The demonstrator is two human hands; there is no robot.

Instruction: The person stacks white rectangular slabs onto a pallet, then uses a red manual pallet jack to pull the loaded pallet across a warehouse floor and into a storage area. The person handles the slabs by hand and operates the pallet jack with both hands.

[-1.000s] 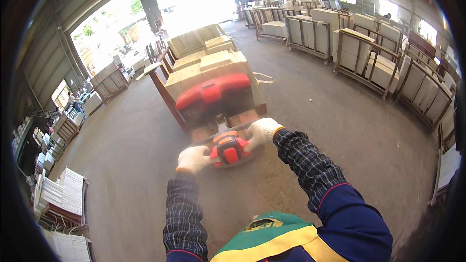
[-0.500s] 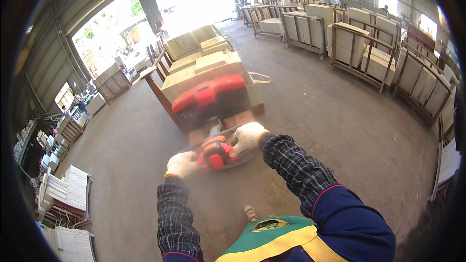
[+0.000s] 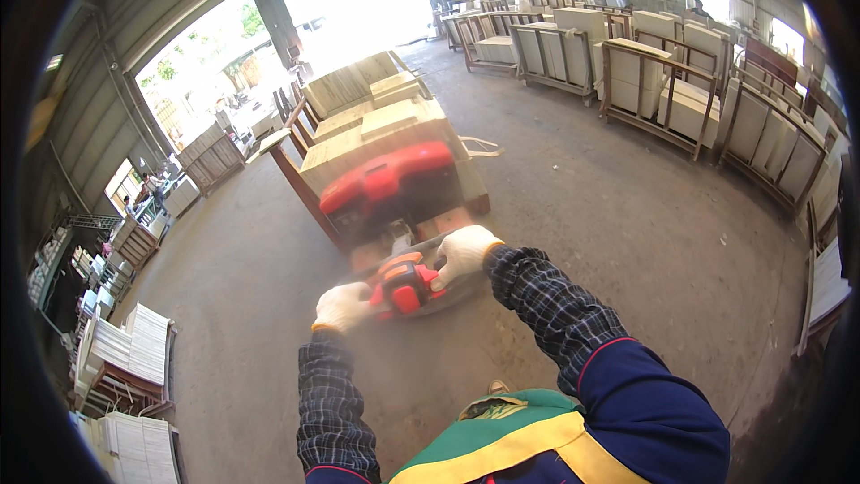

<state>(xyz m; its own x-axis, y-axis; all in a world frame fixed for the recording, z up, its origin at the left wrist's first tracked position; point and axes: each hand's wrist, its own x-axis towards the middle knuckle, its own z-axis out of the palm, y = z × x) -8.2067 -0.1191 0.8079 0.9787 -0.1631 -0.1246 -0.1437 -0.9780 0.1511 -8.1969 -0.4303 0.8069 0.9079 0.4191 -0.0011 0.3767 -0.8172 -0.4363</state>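
Note:
A red and black pallet truck stands before me, its tiller handle reaching back between my arms. My left hand, in a white glove, is closed on the left side of the handle. On its right side my right hand, gloved the same way, grips with the thumb near the red control part. Beyond the truck's body is a load of pale, streaked stone-like slabs held in a brown frame. A pale strap sticks out at the load's right side.
Brown racks of pale slabs line the right side. Stacked slabs stand at the lower left, and a slatted crate farther off. Two people are at the far left. Ahead is a bright open doorway.
The racks on the right have drifted slightly left and the left-side stacks slightly right in view. My shoe is now mostly hidden by the apron. Both hands keep their grip on the handle.

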